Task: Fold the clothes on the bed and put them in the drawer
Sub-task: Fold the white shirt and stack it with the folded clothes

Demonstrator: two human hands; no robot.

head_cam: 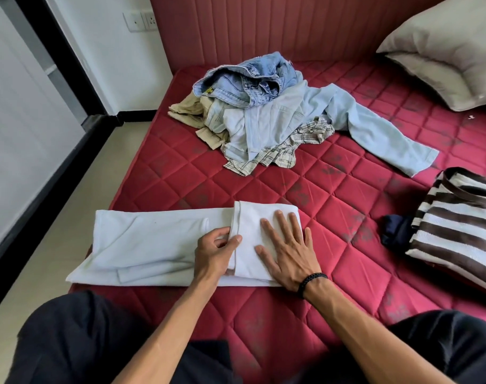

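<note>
On the left of the red quilted bed (pixel 333 212), near its front edge, lies the white garment (pixel 153 245), already narrowed into a long flat band with its right end turned back over itself. It looks a thin knit cotton: light, limp, with no stiffness to hold a crease, so it should drape and slide apart if lifted by one corner. The left hand (pixel 214 253) pinches the edge of the folded flap between thumb and curled fingers (pixel 237 239), while the right hand (pixel 286 253) presses flat on that flap, its fingers spread and straight. A sound hold for the next fold is likely at the far left end, both corners together, and under the whole bundle when carrying it. Farther back, the unfolded heap of denim, khaki and checked clothes (pixel 264 115) waits; the jeans there would be heavier and stiffer. At the right edge sits a striped brown-and-white towel (pixel 458 225), apparently folded. No drawer is in view.
</note>
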